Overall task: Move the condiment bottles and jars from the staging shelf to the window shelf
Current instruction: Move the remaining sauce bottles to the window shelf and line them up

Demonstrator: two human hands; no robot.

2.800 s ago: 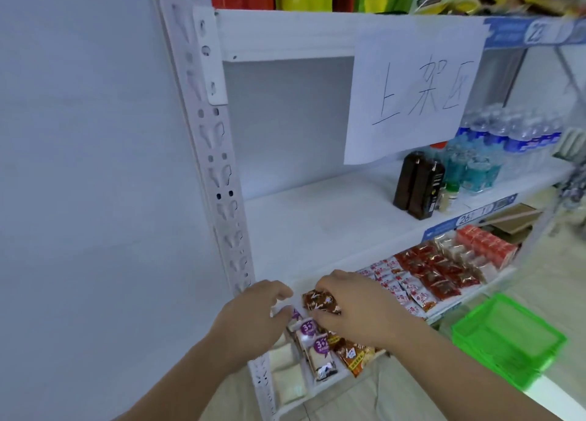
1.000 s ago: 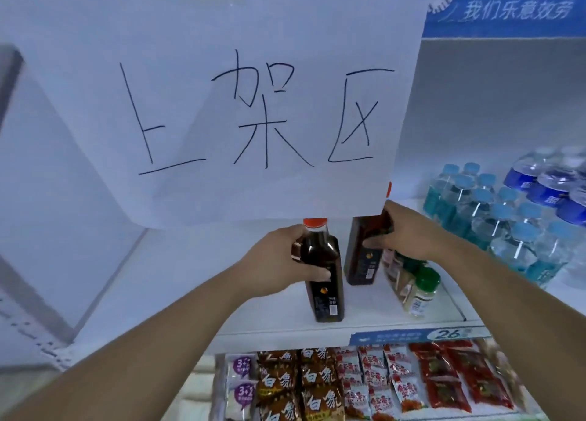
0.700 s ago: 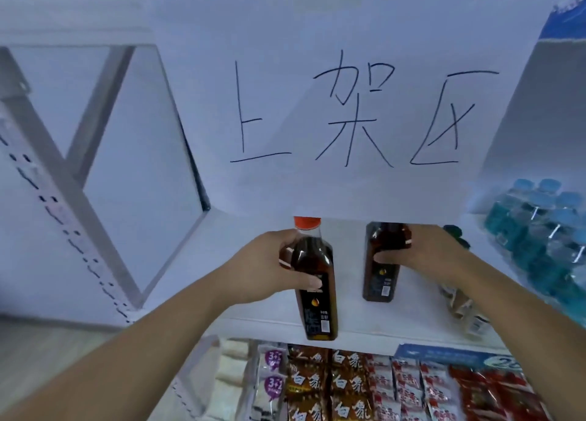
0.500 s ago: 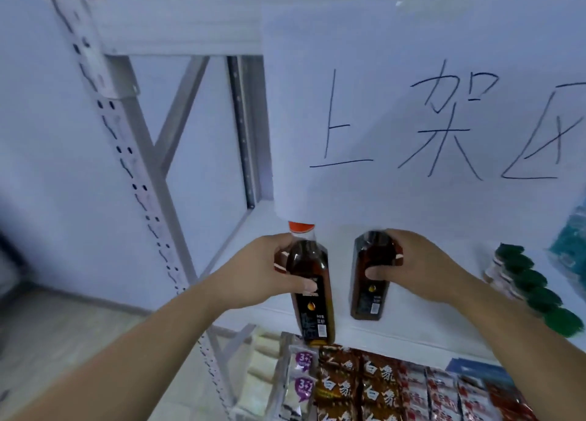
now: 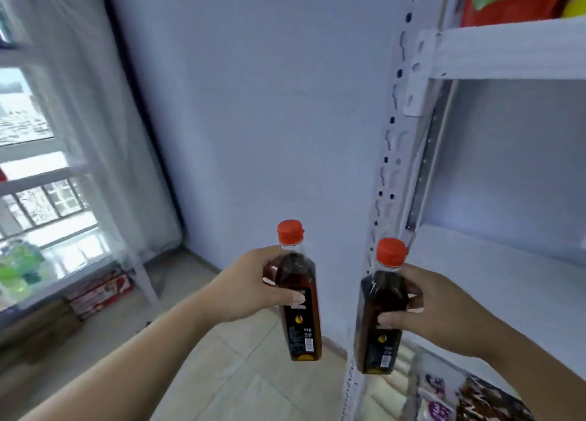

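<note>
Two dark sauce bottles with red caps are held upright in the air. My left hand [image 5: 250, 286] grips the left bottle [image 5: 299, 313] around its shoulder. My right hand [image 5: 425, 306] grips the right bottle [image 5: 379, 328] the same way, in front of the white upright post of the staging shelf [image 5: 494, 281]. Both bottles are off that shelf. At the far left stands the window shelf [image 5: 139, 271], a white frame in front of a bright window.
A plain wall fills the middle, with a tiled floor below. Green bottles [image 5: 16, 268] and a red box [image 5: 101, 290] sit low at the left by the window. Snack packets [image 5: 469, 398] lie on the staging shelf's lower level at bottom right.
Both hands lifted the bottles off the staging shelf and carried them left. The view has swung left, so the paper sign is gone and the window has come into sight.
</note>
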